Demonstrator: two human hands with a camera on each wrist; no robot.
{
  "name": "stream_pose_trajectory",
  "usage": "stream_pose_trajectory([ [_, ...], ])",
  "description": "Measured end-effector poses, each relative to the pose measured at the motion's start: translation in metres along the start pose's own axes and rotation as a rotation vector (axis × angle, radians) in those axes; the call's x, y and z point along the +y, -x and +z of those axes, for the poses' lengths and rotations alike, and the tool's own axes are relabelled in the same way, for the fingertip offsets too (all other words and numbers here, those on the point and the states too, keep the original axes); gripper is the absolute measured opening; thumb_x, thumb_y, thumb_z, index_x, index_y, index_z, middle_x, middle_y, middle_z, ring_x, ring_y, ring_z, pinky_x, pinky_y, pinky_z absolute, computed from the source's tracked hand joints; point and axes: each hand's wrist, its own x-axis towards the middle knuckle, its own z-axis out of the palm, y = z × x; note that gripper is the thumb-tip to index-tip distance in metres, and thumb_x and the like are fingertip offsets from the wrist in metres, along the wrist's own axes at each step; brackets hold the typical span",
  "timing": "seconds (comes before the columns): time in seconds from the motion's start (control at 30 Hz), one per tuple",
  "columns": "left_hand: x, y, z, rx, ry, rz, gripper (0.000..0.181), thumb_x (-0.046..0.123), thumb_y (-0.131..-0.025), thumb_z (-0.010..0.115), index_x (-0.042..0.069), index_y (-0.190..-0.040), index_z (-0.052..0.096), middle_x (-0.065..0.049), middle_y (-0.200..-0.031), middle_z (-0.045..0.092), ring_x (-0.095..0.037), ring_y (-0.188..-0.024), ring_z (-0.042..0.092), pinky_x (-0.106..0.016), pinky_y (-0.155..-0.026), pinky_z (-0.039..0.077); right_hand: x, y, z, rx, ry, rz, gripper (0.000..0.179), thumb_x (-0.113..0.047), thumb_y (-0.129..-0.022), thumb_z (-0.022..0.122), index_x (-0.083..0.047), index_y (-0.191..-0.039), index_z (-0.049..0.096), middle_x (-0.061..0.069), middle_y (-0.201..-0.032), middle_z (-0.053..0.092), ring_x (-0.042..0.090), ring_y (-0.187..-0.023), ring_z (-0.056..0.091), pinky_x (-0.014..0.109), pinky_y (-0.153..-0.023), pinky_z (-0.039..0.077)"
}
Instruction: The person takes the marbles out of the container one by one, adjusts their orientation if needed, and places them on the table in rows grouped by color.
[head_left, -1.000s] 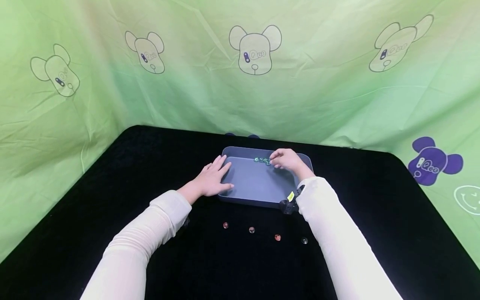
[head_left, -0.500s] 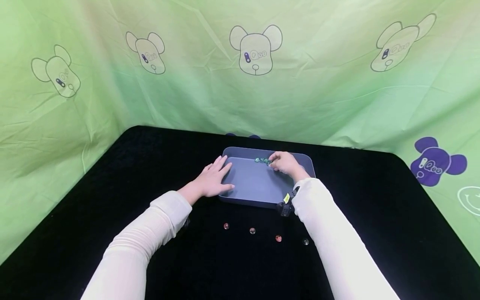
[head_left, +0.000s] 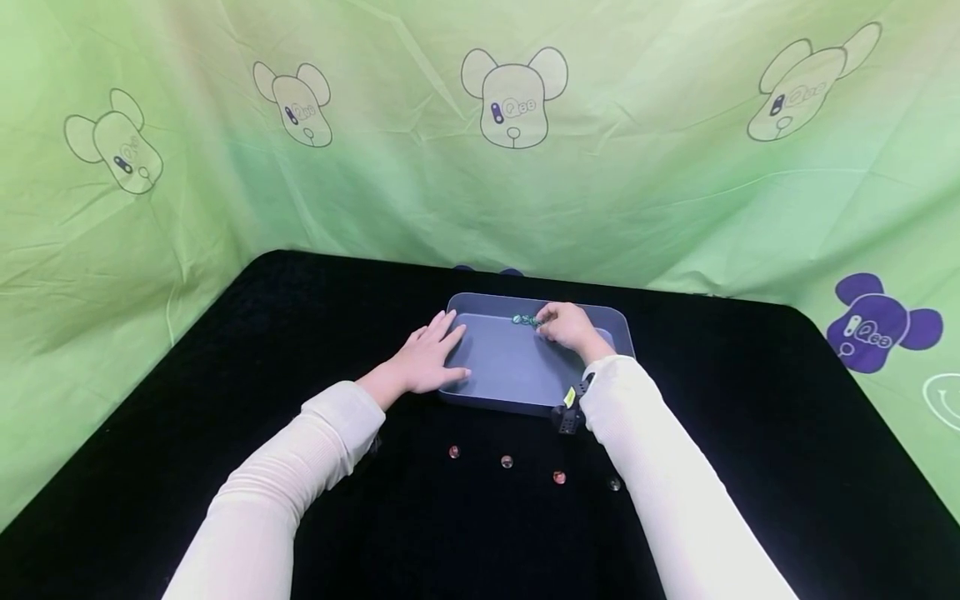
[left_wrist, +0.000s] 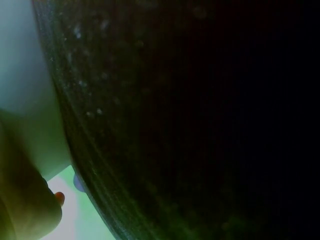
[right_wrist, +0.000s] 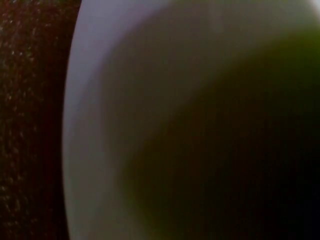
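Observation:
A grey rectangular tray (head_left: pixel 495 367) lies on the black cloth. Toward its far wall sits a short row of green glass marbles (head_left: pixel 517 320). My right hand (head_left: pixel 567 325) reaches into the tray with bent fingers and thumb together, pinching a green marble at the right end of that row; the fingers mostly cover it. At the tray's left side, my left hand (head_left: pixel 423 357) rests with spread fingers over the rim. The left wrist view shows part of the left hand (left_wrist: pixel 35 210) beside the tray wall. In the right wrist view, the hand is a dark blur.
In front of the tray, several marbles lie spaced out on the cloth: reddish ones (head_left: pixel 454 452) and a clear dark one (head_left: pixel 615 483) close to the right sleeve. A green printed curtain (head_left: pixel 375 192) rises behind the black table (head_left: pixel 337 292).
My right hand has lowered slightly and shifted a little left, bringing its fingertips against the green marbles and covering more of the row. My left hand has stayed at the tray's left side.

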Motion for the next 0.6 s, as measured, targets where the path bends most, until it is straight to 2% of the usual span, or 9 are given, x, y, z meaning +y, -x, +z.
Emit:
stream_pose_trajectory([
  [0.23, -0.0022, -0.0019, 0.0024, 0.022, -0.012, 0.01, 0.072, 0.05, -0.083, 0.044, 0.012, -0.139, 0.018, -0.01, -0.144, 0.002, -0.02, -0.129, -0.005, -0.042, -0.1, 0.01, -0.0009, 0.0002, 0.0006, 0.021, 0.029, -0.012, 0.019, -0.004, -0.073, 0.06, 0.002, -0.091, 0.06, 0.007, -0.075, 0.06, 0.014, -0.063, 0.052, 0.024, -0.057, 0.038],
  [0.6, -0.0034, -0.0026, 0.0035, 0.014, -0.008, 0.005, 0.073, 0.052, -0.083, 0.043, 0.012, -0.139, 0.018, -0.008, -0.144, 0.001, -0.019, -0.129, -0.006, -0.042, -0.1, 0.01, -0.0013, -0.0008, 0.0029, 0.031, 0.086, 0.019, 0.019, -0.005, -0.074, 0.06, 0.001, -0.091, 0.059, 0.01, -0.079, 0.059, 0.022, -0.074, 0.051, 0.031, -0.066, 0.038],
])
